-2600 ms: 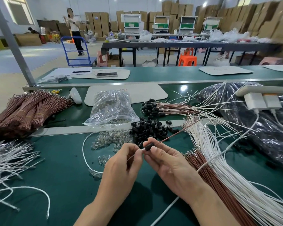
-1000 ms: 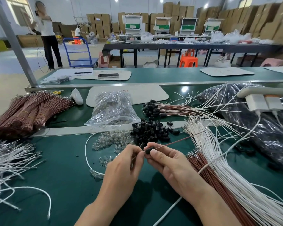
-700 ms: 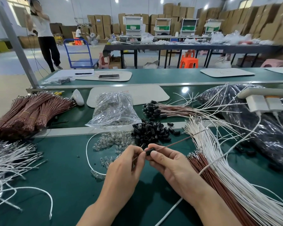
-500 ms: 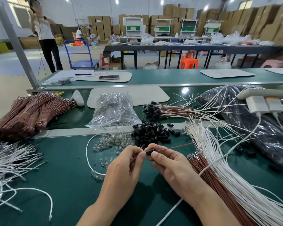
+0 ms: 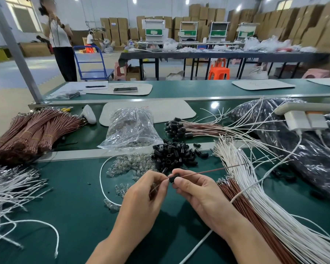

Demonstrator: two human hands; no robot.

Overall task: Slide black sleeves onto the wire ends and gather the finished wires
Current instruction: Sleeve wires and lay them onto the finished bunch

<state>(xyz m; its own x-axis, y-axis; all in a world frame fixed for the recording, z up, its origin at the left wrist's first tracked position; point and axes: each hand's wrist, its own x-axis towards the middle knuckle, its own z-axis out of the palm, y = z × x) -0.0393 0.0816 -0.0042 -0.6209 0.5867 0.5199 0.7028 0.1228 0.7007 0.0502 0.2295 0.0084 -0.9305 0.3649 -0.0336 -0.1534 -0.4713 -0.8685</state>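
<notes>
The wire (image 5: 213,169) now lies flatter past my right hand (image 5: 198,191) pinching the sleeve (image 5: 173,177), left hand (image 5: 145,193) pinching its end; seating looks unfinished.

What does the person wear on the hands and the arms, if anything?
Nothing that shows. The left hand and the right hand are bare: no gloves, no rings. The left forearm and the right forearm are bare too, with no sleeve, watch or band in view.
</notes>
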